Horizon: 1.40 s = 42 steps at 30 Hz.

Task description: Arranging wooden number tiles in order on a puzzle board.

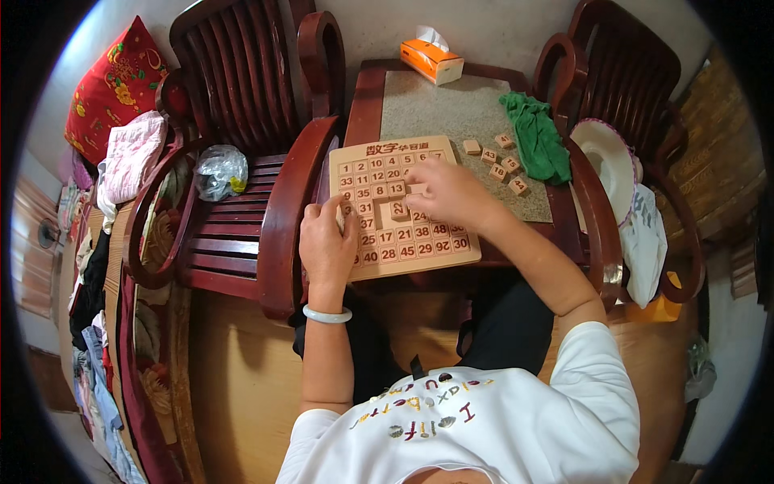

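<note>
A wooden number slide puzzle board (pixel 417 270) lies over the near edge of a small table, its tray filled with numbered square tiles except for gaps near the middle. My left hand (pixel 329 245) rests on the board's left edge, thumb and forefinger apart over the leftmost tiles. My right hand (pixel 450 190) is over the board's right side, fingers bent and slightly blurred; whether it holds a tile cannot be told. Just left of its fingertips a tile numbered 22 (pixel 398 209) sits turned sideways beside a gap. Several loose tiles (pixel 489 156) lie right of the board.
A green cloth (pixel 537 136) lies at the table's right side, and an orange tissue pack (pixel 430 60) stands at its back. Wooden armchairs flank the table. A clear plastic bag (pixel 221 172) sits on the left seat; a white basin (pixel 604 163) is at the right.
</note>
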Motion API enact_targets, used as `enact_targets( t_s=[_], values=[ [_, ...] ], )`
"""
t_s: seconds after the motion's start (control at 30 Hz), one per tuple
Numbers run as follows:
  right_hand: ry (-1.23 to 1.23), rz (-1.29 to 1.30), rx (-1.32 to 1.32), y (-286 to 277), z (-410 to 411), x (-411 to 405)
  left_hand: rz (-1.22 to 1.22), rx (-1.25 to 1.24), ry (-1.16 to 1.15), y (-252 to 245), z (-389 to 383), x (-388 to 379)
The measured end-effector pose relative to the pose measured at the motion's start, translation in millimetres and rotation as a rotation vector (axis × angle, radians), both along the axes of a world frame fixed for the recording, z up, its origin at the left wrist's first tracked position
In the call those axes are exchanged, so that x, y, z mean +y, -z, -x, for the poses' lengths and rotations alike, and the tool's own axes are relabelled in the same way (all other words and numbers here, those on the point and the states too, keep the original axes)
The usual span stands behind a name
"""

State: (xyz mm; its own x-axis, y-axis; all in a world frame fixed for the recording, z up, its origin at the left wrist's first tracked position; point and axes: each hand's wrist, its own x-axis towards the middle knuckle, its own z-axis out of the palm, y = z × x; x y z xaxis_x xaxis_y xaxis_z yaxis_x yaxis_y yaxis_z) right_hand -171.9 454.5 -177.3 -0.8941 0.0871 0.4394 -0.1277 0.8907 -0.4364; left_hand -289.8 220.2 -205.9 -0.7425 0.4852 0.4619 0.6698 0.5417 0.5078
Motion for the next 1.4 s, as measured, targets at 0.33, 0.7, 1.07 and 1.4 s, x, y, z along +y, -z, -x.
enact_targets(
  t_s=[0.33,0.7,1.07,1.4],
  values=[
    [-0.032,-0.144,-0.100,5,14,-31,0.023,-0.009,-0.016,2,0,0],
    [-0.040,-0.028,-0.179,7,27,-14,0.026,0.025,-0.019,0,0,1],
    [-0.171,0.053,-0.195,-6,35,4,0.014,0.031,-0.010,1,0,0],
    [0.430,-0.133,-0.311,-10,60,168,-0.021,0.064,-0.012,5,1,0]
  ],
)
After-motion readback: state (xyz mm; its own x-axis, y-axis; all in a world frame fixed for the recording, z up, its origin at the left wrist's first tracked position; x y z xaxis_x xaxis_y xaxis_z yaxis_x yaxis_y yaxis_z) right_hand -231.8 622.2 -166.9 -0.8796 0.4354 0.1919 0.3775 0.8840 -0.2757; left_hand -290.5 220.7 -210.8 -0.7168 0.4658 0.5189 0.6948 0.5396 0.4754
